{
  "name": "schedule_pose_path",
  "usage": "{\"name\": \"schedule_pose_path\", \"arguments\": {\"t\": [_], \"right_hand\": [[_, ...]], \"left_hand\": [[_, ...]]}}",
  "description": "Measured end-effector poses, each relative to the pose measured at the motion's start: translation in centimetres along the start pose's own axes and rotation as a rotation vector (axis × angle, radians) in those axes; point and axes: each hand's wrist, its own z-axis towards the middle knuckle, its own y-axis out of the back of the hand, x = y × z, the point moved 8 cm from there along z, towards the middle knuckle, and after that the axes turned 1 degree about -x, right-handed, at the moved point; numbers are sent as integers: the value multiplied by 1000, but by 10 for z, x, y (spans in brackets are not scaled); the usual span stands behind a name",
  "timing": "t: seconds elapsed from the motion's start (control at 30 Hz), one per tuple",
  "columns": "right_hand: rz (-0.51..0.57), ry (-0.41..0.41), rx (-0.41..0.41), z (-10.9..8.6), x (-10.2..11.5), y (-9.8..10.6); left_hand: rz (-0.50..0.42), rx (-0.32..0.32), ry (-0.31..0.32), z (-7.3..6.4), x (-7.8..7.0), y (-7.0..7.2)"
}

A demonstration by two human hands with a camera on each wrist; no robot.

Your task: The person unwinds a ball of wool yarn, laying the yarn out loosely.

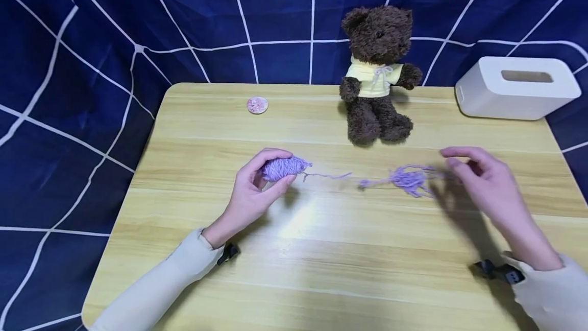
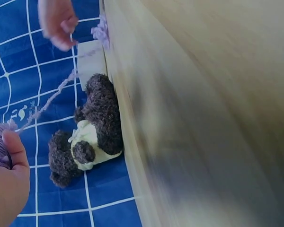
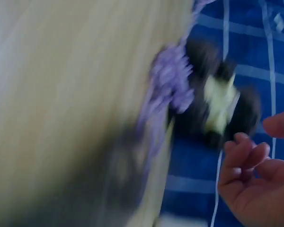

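Observation:
A small wound ball of purple yarn [image 1: 282, 168] is gripped between the thumb and fingers of my left hand [image 1: 250, 183], above the wooden table. From it a loose strand [image 1: 328, 175] trails right toward a purple yarn tangle [image 1: 409, 180], which looks slightly blurred. My right hand [image 1: 487, 183] hovers just right of that tangle, over the table. In the right wrist view its fingers [image 3: 239, 158] are loosely bent, with thumb and fingertips apart and no yarn between them. The tangle's thin ends [image 3: 154, 137] hang down to the left of this hand.
A brown teddy bear [image 1: 378, 75] in a yellow top sits at the table's back edge. The white tissue box [image 1: 514, 91] stands at the back right corner. A round pink patterned disc [image 1: 257, 105] lies back left. Blue grid-patterned cloth [image 1: 275, 14] hangs behind the wooden table [image 1: 294, 269].

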Motion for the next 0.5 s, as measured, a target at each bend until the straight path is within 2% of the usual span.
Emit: {"name": "schedule_pose_path", "arguments": {"t": [0.07, 0.2, 0.3, 0.4, 0.5], "right_hand": [[74, 36, 57, -5, 25, -23], [220, 125, 249, -16, 74, -79], [387, 168, 397, -22, 104, -121], [549, 183, 524, -27, 124, -154], [654, 147, 619, -31, 135, -177]], "left_hand": [[5, 10, -3, 0, -1, -2], [1, 36, -15, 2, -3, -9], [-7, 52, -24, 3, -4, -15], [-11, 65, -26, 4, -5, -19], [-11, 73, -27, 4, -5, -21]]}}
